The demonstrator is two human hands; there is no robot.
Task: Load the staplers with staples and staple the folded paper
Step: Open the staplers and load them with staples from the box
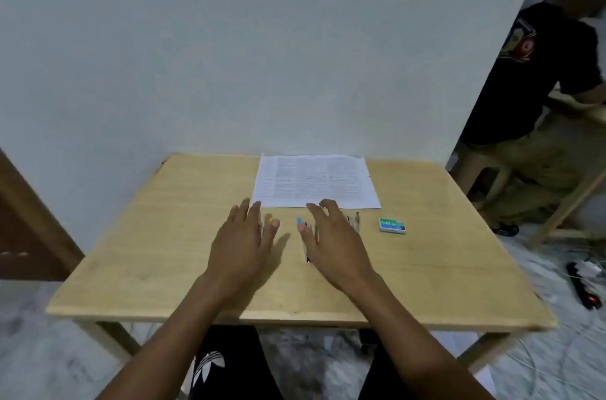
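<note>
One wooden table [164, 235]. On it lie one printed paper [314, 181] at twelve o'clock and one box of staples [392, 225] at three o'clock. Two hands are at the centre, the left hand [241, 242] and the right hand [334, 242]. The staplers lie mostly hidden under them. One yellow tip [271, 220], one blue tip [299, 221] and one clear-green piece [355, 223] show; the full count cannot be told. One other person [537, 78] is at two o'clock and one power strip [582, 288] at four.

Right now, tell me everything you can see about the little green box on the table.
The box is small, flat and rectangular, apparently cardboard: green top with blurred print, pale side. It looks closed and lies flat on the table, right of the right hand, near the front right corner of the paper. Only the table touches it.
</note>
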